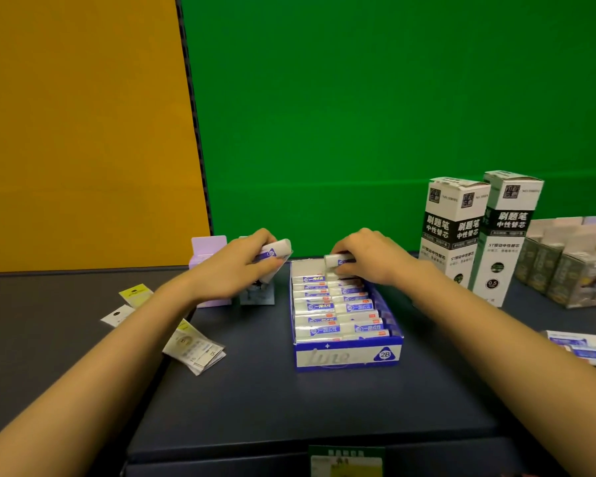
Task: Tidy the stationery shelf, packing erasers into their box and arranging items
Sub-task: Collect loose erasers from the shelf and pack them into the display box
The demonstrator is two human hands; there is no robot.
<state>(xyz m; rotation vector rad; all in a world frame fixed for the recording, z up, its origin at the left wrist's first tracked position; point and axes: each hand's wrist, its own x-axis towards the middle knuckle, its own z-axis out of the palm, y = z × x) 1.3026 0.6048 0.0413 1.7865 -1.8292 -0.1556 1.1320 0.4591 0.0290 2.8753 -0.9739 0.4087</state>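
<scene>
A blue and white eraser box (348, 356) marked 2B stands open on the dark shelf, filled with rows of wrapped white erasers (331, 308). My left hand (241, 266) hovers just left of the box's far end, shut on one or more white erasers (277, 251) with blue sleeves. Over the box's far end, my right hand (368, 259) grips another white eraser (336, 260) and holds it low against the back row.
Two tall white refill boxes (479, 235) stand right of the eraser box, with small dark packs (565, 273) beyond them. Loose erasers (585, 349) lie at the right edge. Paper packets (193, 349) lie to the left; a purple box (208, 249) stands behind my left hand.
</scene>
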